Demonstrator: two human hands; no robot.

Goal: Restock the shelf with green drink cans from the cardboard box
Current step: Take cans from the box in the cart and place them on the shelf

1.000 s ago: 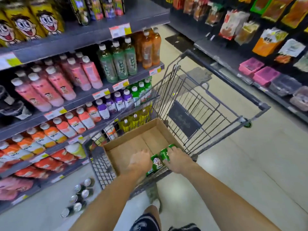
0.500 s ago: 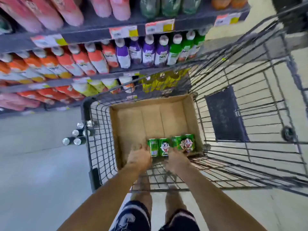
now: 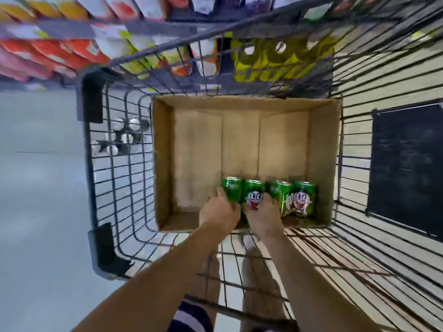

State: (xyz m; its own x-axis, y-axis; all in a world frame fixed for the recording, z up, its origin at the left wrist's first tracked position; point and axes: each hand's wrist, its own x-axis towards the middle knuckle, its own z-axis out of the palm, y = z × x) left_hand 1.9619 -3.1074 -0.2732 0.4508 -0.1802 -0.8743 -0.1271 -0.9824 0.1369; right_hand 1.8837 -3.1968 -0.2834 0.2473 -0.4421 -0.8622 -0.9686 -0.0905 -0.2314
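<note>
A brown cardboard box [image 3: 244, 140] sits inside a cart [image 3: 115, 178] made of thin dark metal wires. The box is a plain rectangle with low walls and a flat bottom with folds across it. Four green drink cans [image 3: 268, 197] stand in a row along the near wall of the box, touching side by side. They are round, shiny and smooth, and two of them show a cartoon face with big eyes.

The left hand [image 3: 219, 214] reaches into the box, and its grip is curled around the can at the left end of the row. The right hand [image 3: 263, 215] is just beside it, and its fingers wrap around the lower part of a can in the middle. Both arms are bare.

A flat black panel [image 3: 407, 168] hangs on the cart's right side. Past the cart, the shelf [image 3: 72, 29] holds blurry red, orange and yellow packs. The floor [image 3: 36, 188] is smooth and pale gray. Some small cans with silver tops [image 3: 119, 135] stand on the floor, seen through the wires on the left.
</note>
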